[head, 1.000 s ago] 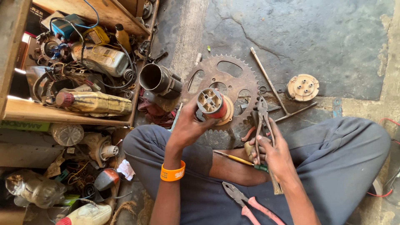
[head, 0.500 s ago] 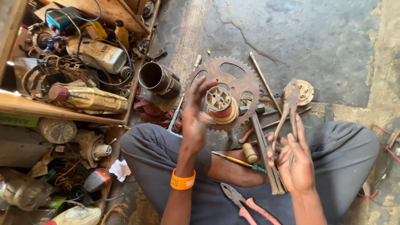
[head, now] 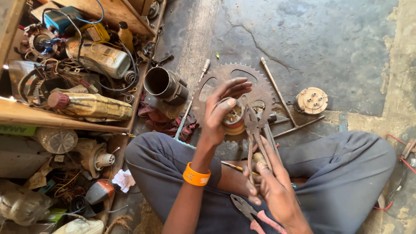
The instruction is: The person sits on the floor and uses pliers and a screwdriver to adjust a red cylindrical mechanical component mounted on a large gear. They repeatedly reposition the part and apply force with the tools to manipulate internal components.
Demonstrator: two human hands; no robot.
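Note:
My left hand (head: pixel 221 108) is wrapped around a small round motor part with copper windings (head: pixel 234 119), held up over a large rusty sprocket (head: pixel 264 89) on the floor. An orange wristband (head: pixel 196 174) circles that wrist. My right hand (head: pixel 271 184) grips a pair of bare metal pliers (head: pixel 252 130) by the handles. The plier jaws touch the right side of the wound part. I sit cross-legged in dark grey trousers (head: pixel 338 173).
Red-handled pliers (head: pixel 253 214) and a yellow-handled screwdriver (head: pixel 234 166) lie on my lap. A metal cylinder (head: pixel 164 84), a round brass-coloured disc (head: pixel 312 100) and thin rods (head: pixel 277 93) rest on the concrete floor. Wooden shelves (head: pixel 65 117) crammed with bottles, wires and parts stand at the left.
My right hand has brought the pliers in from the right until the jaws meet the wound part. My left hand has turned the part slightly while holding it.

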